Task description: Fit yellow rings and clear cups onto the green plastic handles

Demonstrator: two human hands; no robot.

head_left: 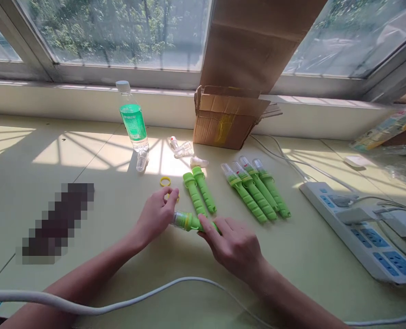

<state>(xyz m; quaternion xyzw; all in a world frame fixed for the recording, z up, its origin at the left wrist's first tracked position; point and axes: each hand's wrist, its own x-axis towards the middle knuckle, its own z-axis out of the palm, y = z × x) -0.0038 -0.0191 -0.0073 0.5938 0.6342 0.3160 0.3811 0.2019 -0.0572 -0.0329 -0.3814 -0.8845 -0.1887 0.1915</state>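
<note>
My right hand is closed around the spiral-ribbed handle of a green plastic torch-like stick. That stick lies tilted on its side, its clear cap pointing left towards my left hand. The thumb and fingers of my left hand are pinched together on a yellow ring, mostly hidden by the fingertips. Just beyond them another yellow ring lies on the table. Two uncapped green sticks lie past my hands. To their right, several green sticks with clear caps form a row.
Loose clear caps lie near a bottle with a green label. An open cardboard box stands by the window. On the right is a power strip with plugs and cables. A white cable crosses in front of my forearms.
</note>
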